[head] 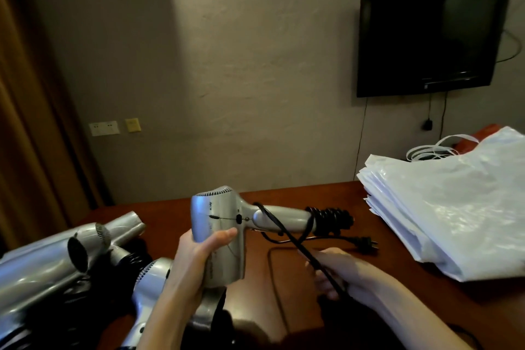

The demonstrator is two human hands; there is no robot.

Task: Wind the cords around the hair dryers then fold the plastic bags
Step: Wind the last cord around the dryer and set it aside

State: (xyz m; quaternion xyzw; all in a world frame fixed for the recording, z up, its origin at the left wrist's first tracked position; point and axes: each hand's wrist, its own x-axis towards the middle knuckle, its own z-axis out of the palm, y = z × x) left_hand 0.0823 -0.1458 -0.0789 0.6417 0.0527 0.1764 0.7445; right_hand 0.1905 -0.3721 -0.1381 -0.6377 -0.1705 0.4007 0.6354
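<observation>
Held hair dryer: a silver hair dryer [218, 224] with a squat barrel, a slotted grille at its top end, a dark switch on the side and a handle running out to the right; it is held up above the tabletop [326, 196], just left of centre in the view.
Handle end: a black ribbed strain-relief coil [331, 220] sits where the cord leaves the handle.
Cord: a black cord [287, 233] crosses over the handle in a loop, then runs taut down and to the right into the right hand; more of it lies slack on the tabletop below, ending in a black plug [366, 244] lying flat near the handle's end.
Left hand: the left hand [196, 258] grips the dryer's barrel, thumb laid across its side, fingers curled round behind.
Right hand: the right hand [338, 273] is closed round the cord, fingers curled, low over the tabletop.
Other dryers: several more silver dryers [93, 239] lie heaped at the left edge, nozzles pointing different ways, black cords tangled under them.
Plastic bags: a stack of white plastic bags [449, 207] lies flat on the tabletop's right side, well apart from the dryers, white handles looped at the far end.
Wall: a dark television [426, 40] hangs on the wall behind.
</observation>
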